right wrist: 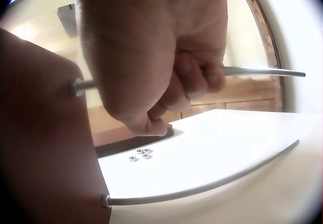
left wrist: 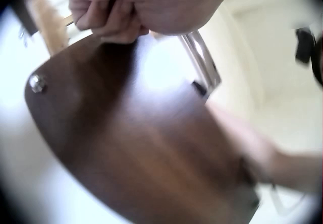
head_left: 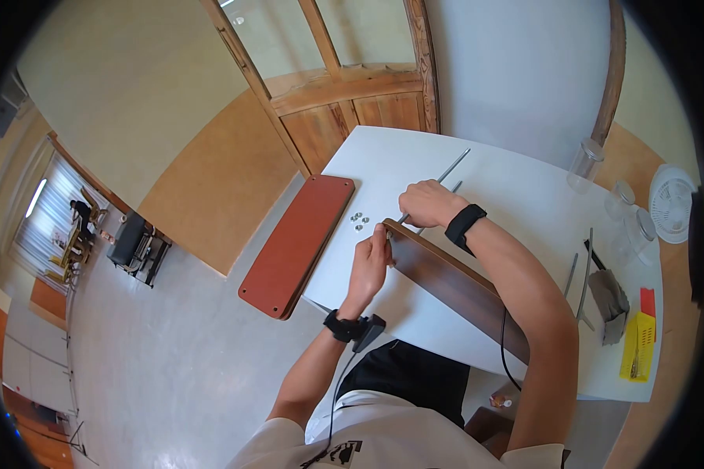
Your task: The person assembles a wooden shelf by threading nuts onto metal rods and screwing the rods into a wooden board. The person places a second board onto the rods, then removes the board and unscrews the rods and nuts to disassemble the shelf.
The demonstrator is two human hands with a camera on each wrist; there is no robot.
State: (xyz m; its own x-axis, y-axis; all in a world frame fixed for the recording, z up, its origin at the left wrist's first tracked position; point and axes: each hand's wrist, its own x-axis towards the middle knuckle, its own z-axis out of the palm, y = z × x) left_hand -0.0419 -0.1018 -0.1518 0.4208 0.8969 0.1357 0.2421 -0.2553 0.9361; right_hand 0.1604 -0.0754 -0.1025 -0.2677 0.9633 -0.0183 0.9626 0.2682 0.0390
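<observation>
A dark brown wooden board (head_left: 446,285) stands on its long edge at the front of the white table. At its near-left end my left hand (head_left: 370,262) grips it, with fingers curled against the face in the left wrist view, where a nut (left wrist: 38,83) shows at one corner. My right hand (head_left: 429,205) wraps round a metal threaded rod (right wrist: 262,72) that meets the board at a nut (right wrist: 78,87). Below it, a second threaded rod (right wrist: 212,186) sticks out from another nut (right wrist: 106,200) on the same board end.
Several loose nuts (head_left: 358,221) lie on the white table (head_left: 516,172) near stacked reddish-brown boards (head_left: 301,242). At the right are more rods (head_left: 586,273), a grey pouch (head_left: 608,301), a yellow tray (head_left: 639,348), clear jars (head_left: 585,166) and a white basket (head_left: 672,203).
</observation>
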